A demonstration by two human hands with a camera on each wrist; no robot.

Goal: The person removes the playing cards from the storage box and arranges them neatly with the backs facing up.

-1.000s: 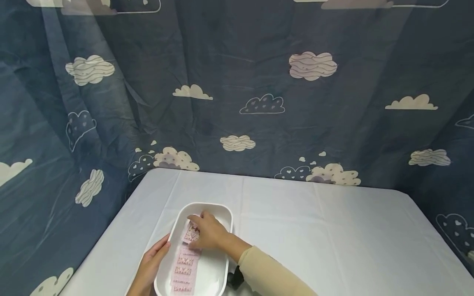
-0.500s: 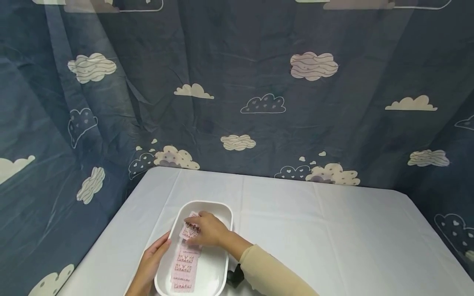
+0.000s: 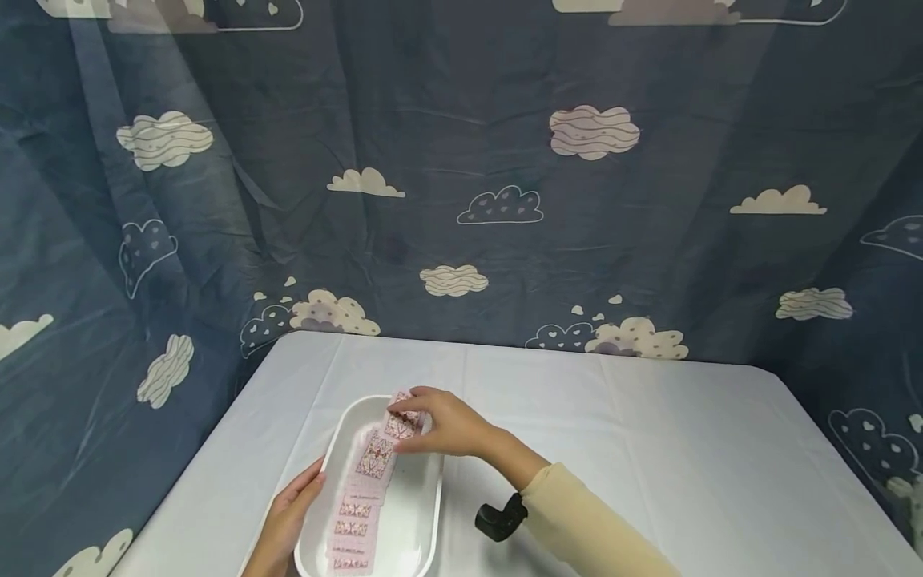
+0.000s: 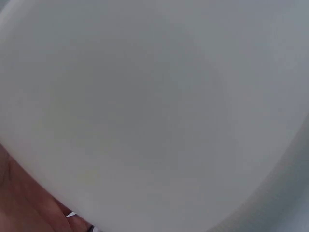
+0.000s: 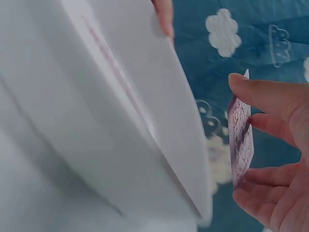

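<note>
A white oval-cornered tray (image 3: 409,529) stands near the front left of the table. My left hand (image 3: 284,519) grips its left rim, and the tray's pale outer surface (image 4: 154,106) fills most of the left wrist view. A row of overlapping pink patterned cards (image 3: 353,517) lies lengthwise inside. Over the tray's far right corner, my right hand (image 3: 454,425) pinches a small stack of pink patterned cards (image 5: 241,133) by opposite edges, thumb on one side and fingers on the other. This stack overlaps the far end of the row in the head view.
The table (image 3: 577,449) has a white cloth. A dark blue curtain (image 3: 404,240) with cloud prints hangs behind and around it. A black wrist device (image 3: 501,519) sits at my right sleeve (image 3: 584,521), right of the tray.
My right hand has moved up and right from inside the tray to its far right corner, holding a stack of cards. More of the row shows now. The left hand stays at the rim.
</note>
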